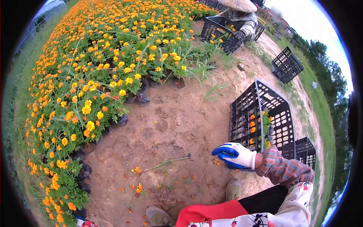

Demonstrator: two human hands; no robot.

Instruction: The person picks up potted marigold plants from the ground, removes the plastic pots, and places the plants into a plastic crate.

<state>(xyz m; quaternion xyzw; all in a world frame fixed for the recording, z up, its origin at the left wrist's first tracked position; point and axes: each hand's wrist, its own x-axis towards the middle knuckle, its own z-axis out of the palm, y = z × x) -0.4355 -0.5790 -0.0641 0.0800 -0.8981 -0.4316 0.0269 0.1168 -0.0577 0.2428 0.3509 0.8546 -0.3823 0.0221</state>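
Observation:
My right hand [238, 156], in a white glove with blue coated fingers, is held in front of the near end of a black plastic crate [245, 109]. Its fingers point left, loosely bent and apart, and I see nothing in them. Orange marigolds [252, 125] with green leaves stand inside that crate. Of my left side, only a sliver of glove [80, 218] and a red-and-white cuff show at the bottom left edge, beside the marigold bed [90, 109]. The left fingers are hidden.
A person in a straw hat [239, 5] handles another black crate [217, 32] at the back. More crates [287, 65] [305, 151] stand on the right. A cut stem [166, 162] and fallen blossoms [139, 187] lie on the bare soil [177, 128]. My shoes [233, 190] are below.

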